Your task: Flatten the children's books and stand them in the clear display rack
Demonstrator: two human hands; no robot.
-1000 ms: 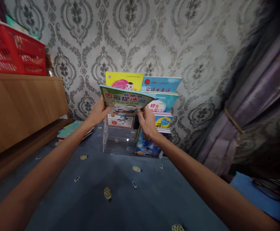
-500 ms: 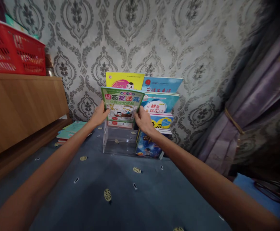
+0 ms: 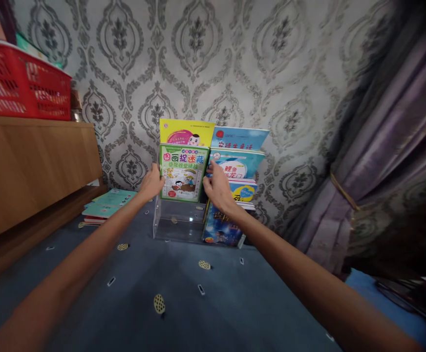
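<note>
A green-bordered picture book (image 3: 184,174) stands upright in the left column of a clear plastic book rack (image 3: 176,226). My left hand (image 3: 152,183) is at its left edge, thumb against the side and the other fingers partly hidden. At the right edge, my right hand (image 3: 219,187) has its thumb and index finger by the cover, in front of the neighbouring blue books. A yellow book (image 3: 187,128) rises behind the green one. The right column holds a light-blue book (image 3: 239,138), a teal book (image 3: 251,161) and a dark-blue book (image 3: 222,227) in stepped tiers.
Several thin teal books (image 3: 106,205) lie stacked on the dark-blue patterned cloth (image 3: 169,318) at left. Beside them stands a wooden cabinet (image 3: 37,166) carrying a red basket (image 3: 22,83). A tied purple curtain (image 3: 330,220) hangs at right, before the patterned wall (image 3: 231,54).
The green picture book has gone down and back into the rack's tier and stands straighter, covering the lower book's front. Both hands followed it, staying at its sides. The view shifted slightly.
</note>
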